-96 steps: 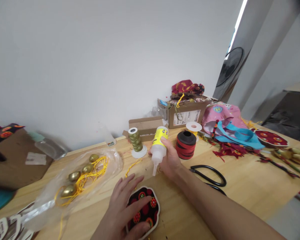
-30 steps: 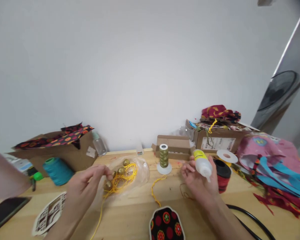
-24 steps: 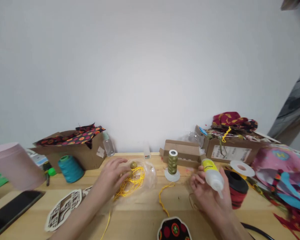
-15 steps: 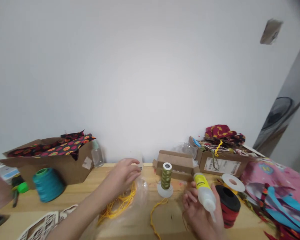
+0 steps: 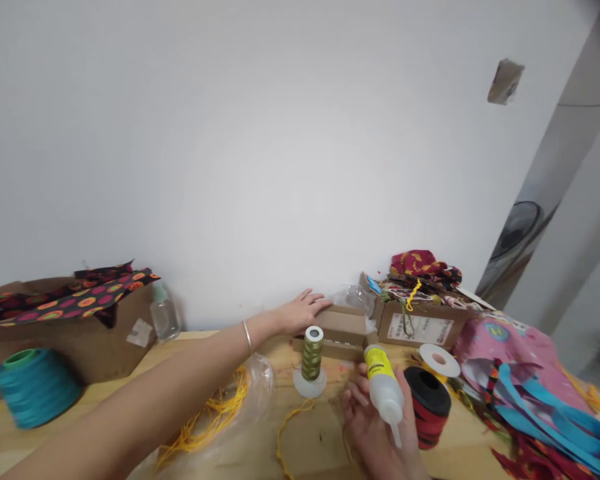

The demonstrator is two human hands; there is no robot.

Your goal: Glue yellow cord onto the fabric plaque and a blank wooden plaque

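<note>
My right hand [image 5: 375, 433] holds a white glue bottle [image 5: 384, 393] with a yellow label, nozzle pointing down toward me. My left hand [image 5: 303, 310] is stretched far forward, its fingers flat on the top of a small flat cardboard box [image 5: 343, 327] by the wall. A silver bangle sits on that wrist. An olive thread spool [image 5: 312, 360] on a white base stands just in front of the box, beside my left hand. A clear plastic bag [image 5: 240, 400] with yellow cord [image 5: 215, 417] lies under my left forearm.
A black and red ribbon roll [image 5: 430, 407] and a white reel [image 5: 439, 360] stand right of the bottle. Further right are a cardboard box of fabric scraps [image 5: 420, 320] and pink and blue cloth [image 5: 520, 373]. At left: teal thread cone [image 5: 33, 387], brown box with patterned fabric [image 5: 75, 320], small clear bottle [image 5: 164, 320].
My left hand left the bag of cord and reached forward to the small cardboard box. My view rose and the patterned fabric piece near me dropped out of sight. The right hand keeps the bottle.
</note>
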